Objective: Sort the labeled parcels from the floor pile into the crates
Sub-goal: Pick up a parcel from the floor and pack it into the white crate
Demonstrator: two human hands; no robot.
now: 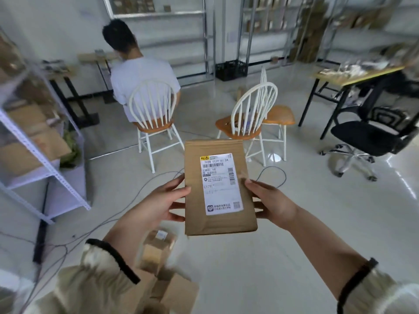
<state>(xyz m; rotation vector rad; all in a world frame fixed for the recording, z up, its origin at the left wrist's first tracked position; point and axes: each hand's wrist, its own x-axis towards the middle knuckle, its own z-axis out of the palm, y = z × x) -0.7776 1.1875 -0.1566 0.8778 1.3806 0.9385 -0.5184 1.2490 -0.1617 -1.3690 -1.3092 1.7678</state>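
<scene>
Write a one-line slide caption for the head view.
Both hands, left hand and right hand, hold a labeled brown parcel up, label facing the camera.

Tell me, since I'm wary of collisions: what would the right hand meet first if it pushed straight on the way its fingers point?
The brown parcel itself; the right hand already grips its edge, fingers pointing leftward into it.

I am seeing the parcel [218,186] sitting between the left hand [162,203] and right hand [273,203], its label [221,184] facing up. Floor boxes [158,252] are lying below-left. Two chairs [251,118] are standing behind, a shelf rack [40,155] far left, a crate [230,70] against the back wall.
</scene>
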